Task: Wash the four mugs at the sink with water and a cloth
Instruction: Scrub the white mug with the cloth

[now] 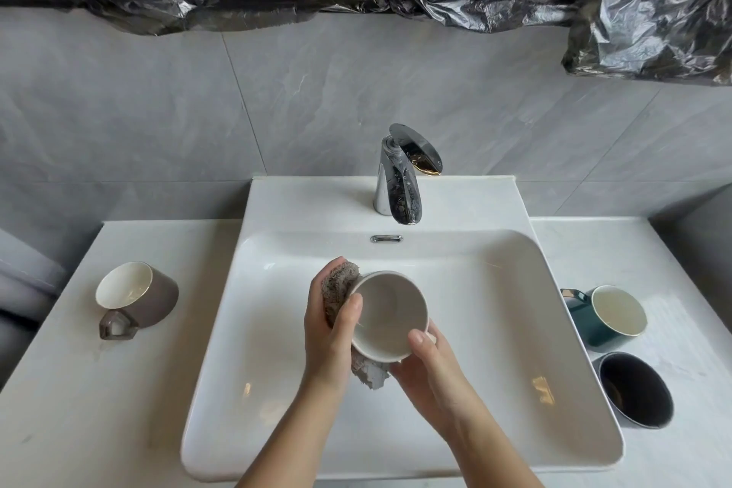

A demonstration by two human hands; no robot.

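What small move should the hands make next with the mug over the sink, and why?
Probably the left hand should slide the cloth into the grey mug that the right hand holds: the cloth lies only on its outside, and the inside is uncovered.

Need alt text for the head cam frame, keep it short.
A person holds a grey mug over a white sink: the left hand holds a grey cloth against its side, the right hand grips it from below. A brown mug sits on the counter at left, a green mug and a black mug at right.
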